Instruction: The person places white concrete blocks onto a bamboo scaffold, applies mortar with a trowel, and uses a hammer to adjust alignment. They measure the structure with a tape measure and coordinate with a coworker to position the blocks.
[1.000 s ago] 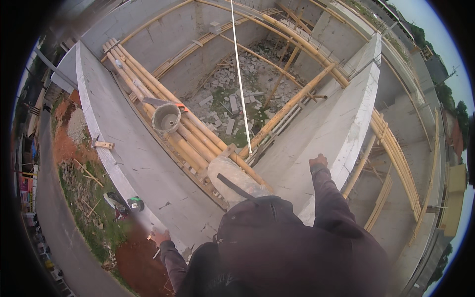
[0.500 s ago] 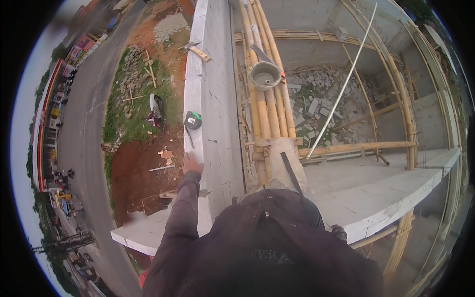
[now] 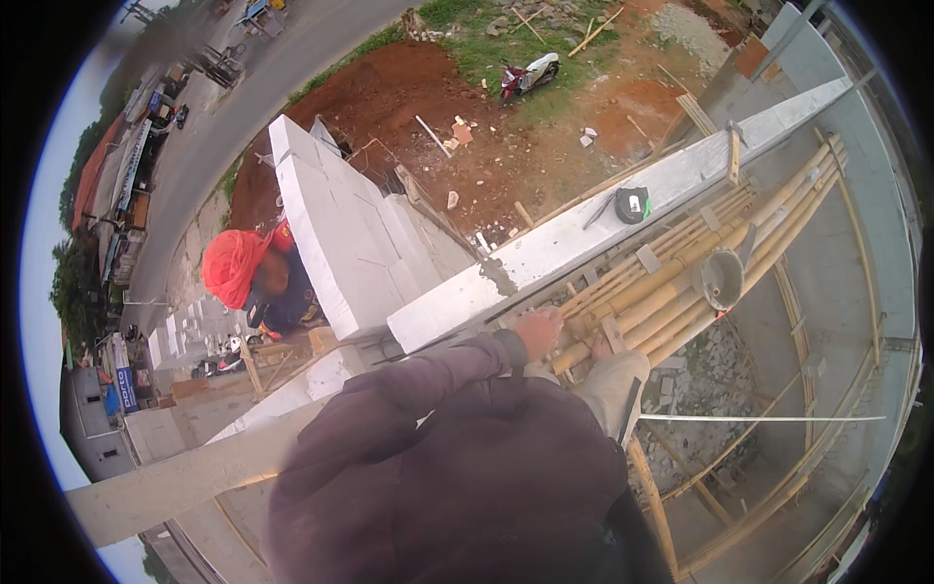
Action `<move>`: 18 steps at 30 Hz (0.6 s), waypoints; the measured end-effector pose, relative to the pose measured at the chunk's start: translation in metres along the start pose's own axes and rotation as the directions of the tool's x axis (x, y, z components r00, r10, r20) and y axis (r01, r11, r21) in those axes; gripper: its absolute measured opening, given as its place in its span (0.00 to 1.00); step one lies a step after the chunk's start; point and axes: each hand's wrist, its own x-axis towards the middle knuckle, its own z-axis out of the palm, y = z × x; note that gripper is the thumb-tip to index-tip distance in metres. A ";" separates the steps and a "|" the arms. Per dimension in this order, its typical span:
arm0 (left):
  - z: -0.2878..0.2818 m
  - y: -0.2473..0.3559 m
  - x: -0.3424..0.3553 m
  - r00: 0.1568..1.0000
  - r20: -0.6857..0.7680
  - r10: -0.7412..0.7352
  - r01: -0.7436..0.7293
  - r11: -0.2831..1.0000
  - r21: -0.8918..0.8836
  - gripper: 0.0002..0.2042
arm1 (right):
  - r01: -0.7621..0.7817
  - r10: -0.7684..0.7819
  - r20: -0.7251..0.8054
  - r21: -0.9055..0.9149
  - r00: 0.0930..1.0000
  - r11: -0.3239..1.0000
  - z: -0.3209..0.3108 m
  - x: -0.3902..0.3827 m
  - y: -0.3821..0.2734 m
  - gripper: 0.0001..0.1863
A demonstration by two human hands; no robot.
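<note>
My left hand point(image 3: 538, 333) is just inside the pale block wall point(image 3: 574, 226), beside the near ends of the bamboo poles point(image 3: 671, 302). Its fingers are too small and blurred to show whether they grip anything. My right hand is out of view. On the wall top lies a black-and-green tape measure point(image 3: 631, 204), its dark strap trailing off. Farther along rests a hammer point(image 3: 734, 156) with a wooden handle. A grey bucket point(image 3: 722, 279) sits on the poles, a dark flat tool point(image 3: 747, 243) beside it.
Below on the left a person in a red head covering point(image 3: 233, 268) is beside a wall of white blocks point(image 3: 341, 224). A long white rod point(image 3: 764, 419) extends over rubble point(image 3: 686, 389) on the right. A motorbike point(image 3: 528, 76) stands on the ground beyond the wall.
My view has swung left, bringing the person in red into sight. My left hand has come off the wall's outer edge to its inner side, by the bamboo.
</note>
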 end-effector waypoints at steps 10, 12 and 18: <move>0.000 -0.041 -0.060 0.855 -0.407 -0.323 0.351 0.937 -0.006 0.29 | 0.116 -0.145 -0.069 -0.317 0.987 0.941 -0.076 0.054 -0.014 0.14; -0.011 -0.055 -0.067 0.758 -0.485 -0.436 0.492 0.871 -0.014 0.33 | 0.063 -0.086 -0.105 -0.206 0.991 0.977 -0.079 0.060 -0.020 0.14; -0.015 -0.107 -0.069 0.565 -0.524 -0.637 0.736 0.677 -0.030 0.39 | 0.289 -0.312 -0.077 -0.221 0.947 0.931 -0.076 0.067 -0.027 0.15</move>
